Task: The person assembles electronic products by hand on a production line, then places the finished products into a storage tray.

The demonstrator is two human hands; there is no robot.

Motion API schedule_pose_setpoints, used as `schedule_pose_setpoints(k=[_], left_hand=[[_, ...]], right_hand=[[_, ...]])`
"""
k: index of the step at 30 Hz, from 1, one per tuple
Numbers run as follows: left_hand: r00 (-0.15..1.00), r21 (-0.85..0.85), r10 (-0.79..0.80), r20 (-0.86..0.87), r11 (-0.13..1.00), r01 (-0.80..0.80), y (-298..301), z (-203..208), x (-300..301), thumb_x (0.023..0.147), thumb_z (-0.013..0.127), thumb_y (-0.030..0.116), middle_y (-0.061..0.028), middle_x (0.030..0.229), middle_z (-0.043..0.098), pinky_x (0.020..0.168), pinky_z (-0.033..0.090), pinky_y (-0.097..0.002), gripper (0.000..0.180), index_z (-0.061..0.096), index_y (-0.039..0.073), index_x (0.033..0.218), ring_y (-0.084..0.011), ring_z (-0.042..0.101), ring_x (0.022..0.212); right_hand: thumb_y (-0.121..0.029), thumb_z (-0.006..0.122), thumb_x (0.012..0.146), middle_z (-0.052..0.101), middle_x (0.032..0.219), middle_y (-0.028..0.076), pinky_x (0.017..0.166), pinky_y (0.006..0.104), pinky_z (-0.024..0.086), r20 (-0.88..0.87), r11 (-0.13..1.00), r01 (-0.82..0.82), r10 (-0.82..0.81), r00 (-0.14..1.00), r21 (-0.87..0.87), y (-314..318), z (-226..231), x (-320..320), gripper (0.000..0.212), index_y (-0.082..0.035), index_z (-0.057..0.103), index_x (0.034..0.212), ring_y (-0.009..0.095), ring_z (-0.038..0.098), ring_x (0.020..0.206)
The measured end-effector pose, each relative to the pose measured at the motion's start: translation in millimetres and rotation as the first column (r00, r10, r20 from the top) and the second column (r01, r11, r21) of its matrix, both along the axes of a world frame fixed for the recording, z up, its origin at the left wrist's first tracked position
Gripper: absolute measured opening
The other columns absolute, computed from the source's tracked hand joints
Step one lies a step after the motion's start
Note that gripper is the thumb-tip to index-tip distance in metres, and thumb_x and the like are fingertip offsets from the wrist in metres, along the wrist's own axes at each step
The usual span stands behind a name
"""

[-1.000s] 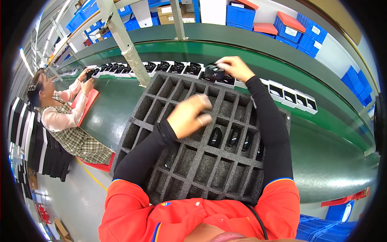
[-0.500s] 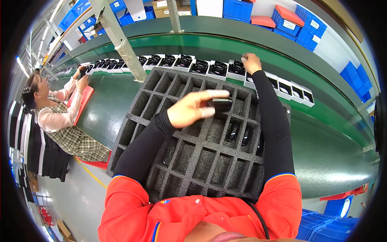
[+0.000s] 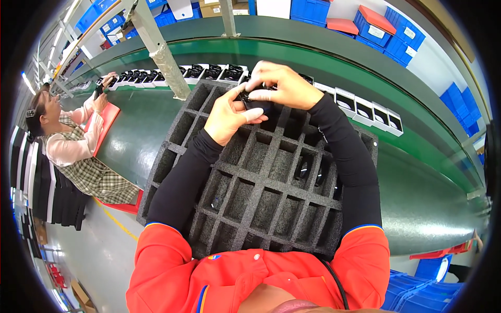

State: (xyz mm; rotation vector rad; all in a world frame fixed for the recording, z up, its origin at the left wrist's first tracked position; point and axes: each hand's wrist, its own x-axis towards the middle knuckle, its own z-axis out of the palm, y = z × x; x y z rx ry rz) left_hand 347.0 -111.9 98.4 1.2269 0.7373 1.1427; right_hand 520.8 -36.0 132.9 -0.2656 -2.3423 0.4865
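Above the far part of a grey foam tray [image 3: 248, 180] my two hands meet around a small black object [image 3: 261, 106]; its kind is mostly hidden by my fingers. My left hand [image 3: 227, 118] grips it from the left, thumb along the near side. From the right my right hand [image 3: 286, 86] is closed on the same object, fingers bent over its top. Within the tray's slots sit a few glossy black pieces [image 3: 302, 169]. Just beyond my hands runs a row of small white boxes, several holding black items [image 3: 233, 72].
The tray rests on a green conveyor belt [image 3: 417, 188]. White open boxes [image 3: 364, 110] continue to the right. A metal post [image 3: 167, 68] stands at the tray's far left corner. On the left a person [image 3: 73, 135] handles a black item beside a red panel. Blue bins [image 3: 308, 13] are beyond.
My right hand has come back from the white boxes toward my left hand. My left hand has moved left and farther away, and both now grip the black object together.
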Motion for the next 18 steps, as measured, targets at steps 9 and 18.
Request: schedule_pose_setpoints(k=[9,18], left_hand=[[0.997,0.069,-0.009,-0.082,0.998,0.014,-5.6,-0.1,11.2,0.08,0.059,-0.005,-0.0214,0.105,0.057,0.075,0.053,-0.0312,0.074,0.015,-0.001,0.139,-0.0238,0.063,0.087],[0.589,0.667,0.356,-0.725,0.574,0.474,-50.5,-29.4,73.3,0.069,0.072,0.028,-0.0206,0.122,0.047,0.096,0.037,-0.0436,0.041,0.061,0.002,0.098,-0.0377,0.042,0.116]], right_hand=[[-0.02,0.063,0.082,0.061,0.084,0.002,0.068,0.0234,0.043,0.135,0.878,0.001,0.073,0.988,-0.479,17.7,-4.0,14.0,0.024,-0.005,0.064,0.101,0.008,0.052,0.076],[-0.015,0.059,0.082,0.065,0.085,0.009,0.07,0.0303,0.047,0.241,0.829,0.507,-0.455,0.857,-0.238,101.7,-47.1,111.4,0.018,-0.001,0.064,0.092,0.016,0.06,0.076]])
